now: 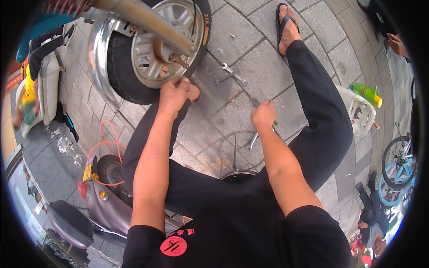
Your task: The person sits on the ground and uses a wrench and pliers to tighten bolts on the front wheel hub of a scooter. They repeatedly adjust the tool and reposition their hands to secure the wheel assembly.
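My left hand (174, 95) is closed in a pinch beside the lower edge of a motor scooter wheel (123, 67); anything between its fingertips is too small to make out. A grey metal fork leg (149, 22) slants across the wheel, with a rusty axle end (178, 60) sticking out at the hub. Over the paving, my right hand (263, 115) is curled closed, its palm hidden; a dark blurred shape shows beside the fingers. A double-ended wrench (233, 73) lies on the stones ahead of it. Another silver wrench (254, 141) shows close below that hand.
A chrome fender (94, 58) curves around the wheel. To the left stand a parked scooter (105, 203) and an orange hose (105, 143). On the right, a white plastic stool (363, 111) has a green bottle (366, 94) by it. Bicycles (397, 169) and other people are farther off.
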Tool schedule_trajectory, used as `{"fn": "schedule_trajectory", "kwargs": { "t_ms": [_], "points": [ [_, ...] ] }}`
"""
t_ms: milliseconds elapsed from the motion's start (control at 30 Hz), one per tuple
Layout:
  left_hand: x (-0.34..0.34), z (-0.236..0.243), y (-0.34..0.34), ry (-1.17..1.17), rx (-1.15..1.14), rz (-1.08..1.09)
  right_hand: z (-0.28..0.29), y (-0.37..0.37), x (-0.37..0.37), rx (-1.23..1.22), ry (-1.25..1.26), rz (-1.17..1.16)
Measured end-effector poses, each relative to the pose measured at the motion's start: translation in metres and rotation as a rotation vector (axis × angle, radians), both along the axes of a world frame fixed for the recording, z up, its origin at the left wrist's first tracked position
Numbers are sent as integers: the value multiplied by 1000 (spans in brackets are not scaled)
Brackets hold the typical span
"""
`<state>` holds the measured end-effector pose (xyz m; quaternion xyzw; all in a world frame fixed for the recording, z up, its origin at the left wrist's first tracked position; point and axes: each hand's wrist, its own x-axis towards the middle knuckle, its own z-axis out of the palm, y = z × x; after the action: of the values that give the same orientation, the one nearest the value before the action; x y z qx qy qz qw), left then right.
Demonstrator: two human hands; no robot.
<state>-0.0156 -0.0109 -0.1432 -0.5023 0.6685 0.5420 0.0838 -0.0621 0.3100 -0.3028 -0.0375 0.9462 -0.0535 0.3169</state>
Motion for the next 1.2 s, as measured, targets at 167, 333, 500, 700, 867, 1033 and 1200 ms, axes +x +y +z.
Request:
{"fn": "schedule_trajectory", "kwargs": {
  "t_ms": [167,333,500,700,867,1033,1200],
  "points": [
    [0,11,10,-51,-72,-155,-21,-25,-27,-377,-80,135],
    [-3,20,16,-23,-34,-170,-49,-40,-47,-482,-72,405],
    [14,3,10,40,-91,-169,-53,-45,-59,-508,-92,498],
    [24,-30,5,55,-108,-173,-16,-114,-60,-826,-213,-110],
    [5,11,2,136,-232,14,88,-207,-68,-1205,-607,-679],
    [-1,13,-5,229,-267,84,116,-244,-60,-1403,-950,-1083],
    [-17,34,-15,214,-310,-127,99,-260,-42,-1577,-981,-1169]
  ]
}}
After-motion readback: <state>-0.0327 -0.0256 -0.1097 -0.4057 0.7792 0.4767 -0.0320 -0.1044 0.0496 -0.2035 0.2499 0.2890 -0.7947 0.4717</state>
